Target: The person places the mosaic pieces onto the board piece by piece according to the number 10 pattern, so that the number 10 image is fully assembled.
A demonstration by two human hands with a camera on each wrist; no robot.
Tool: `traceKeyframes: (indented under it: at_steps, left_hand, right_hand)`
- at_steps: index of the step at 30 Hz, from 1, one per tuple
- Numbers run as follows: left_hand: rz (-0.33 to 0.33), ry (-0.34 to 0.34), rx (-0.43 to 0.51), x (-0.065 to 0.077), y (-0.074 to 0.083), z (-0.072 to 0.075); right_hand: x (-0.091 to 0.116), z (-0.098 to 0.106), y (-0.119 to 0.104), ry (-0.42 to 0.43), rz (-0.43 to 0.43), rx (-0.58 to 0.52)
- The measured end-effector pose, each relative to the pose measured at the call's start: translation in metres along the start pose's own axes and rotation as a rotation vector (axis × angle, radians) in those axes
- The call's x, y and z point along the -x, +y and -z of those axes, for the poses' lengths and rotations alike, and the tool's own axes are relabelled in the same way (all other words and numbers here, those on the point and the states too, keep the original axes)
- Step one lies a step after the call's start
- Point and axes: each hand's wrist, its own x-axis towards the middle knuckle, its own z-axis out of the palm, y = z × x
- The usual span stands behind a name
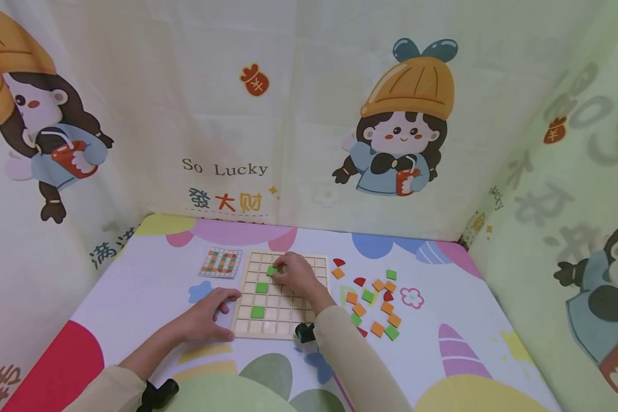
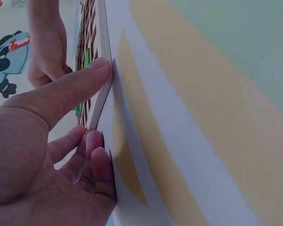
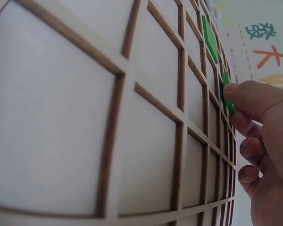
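Note:
A wooden grid board lies on the table, with one green square tile in its left part and another green tile nearer the front. Over the upper left cells, my right hand pinches a green square tile between thumb and finger. The tile tilts close over the grid in the right wrist view. My left hand rests at the board's left side, its thumb against the board's edge and its other fingers spread along that side.
Right of the board lie scattered orange tiles, green tiles and red rounded pieces. A pattern card with a coloured grid sits at the board's back left. Printed curtains surround the table's back and sides.

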Motion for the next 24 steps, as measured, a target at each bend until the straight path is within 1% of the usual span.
traceKeyframes:
  at_steps: [2,8,19,24]
  left_hand:
    - [-0.007,0.003,-0.007,0.000,0.000,0.000]
    - [0.001,-0.002,-0.018,0.000,-0.001,-0.001]
    - [0.024,-0.005,-0.018,0.000,0.002,0.000]
    - [0.024,-0.004,-0.019,0.000,0.000,0.000]
  right_hand:
    - [0.000,0.000,0.000,0.001,0.009,0.000]
    - [-0.002,-0.001,-0.001,0.005,0.001,-0.028]
    - [-0.008,-0.003,-0.005,-0.002,0.030,-0.006]
    - [-0.011,-0.004,-0.010,0.006,0.014,-0.013]
